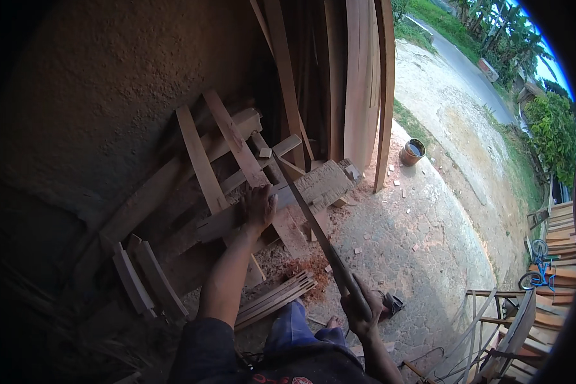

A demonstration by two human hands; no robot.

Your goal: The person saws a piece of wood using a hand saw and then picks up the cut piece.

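Observation:
My right hand (360, 312) grips the handle of a long hand saw (313, 224), whose blade slants up and to the left. The blade's far end meets a thick wooden beam (313, 185) that lies across a rough timber stand. My left hand (258, 208) presses flat on that beam, just left of the blade. A heap of reddish sawdust (310, 265) lies on the ground under the cut. My knees in blue trousers (294, 326) show at the bottom.
Long planks (361, 83) lean upright against the wall behind the stand. A bundle of thin slats (275, 299) lies by my left knee. A rusty tin (412, 152) stands on the concrete. A small blue bicycle (536, 272) and stacked boards sit far right.

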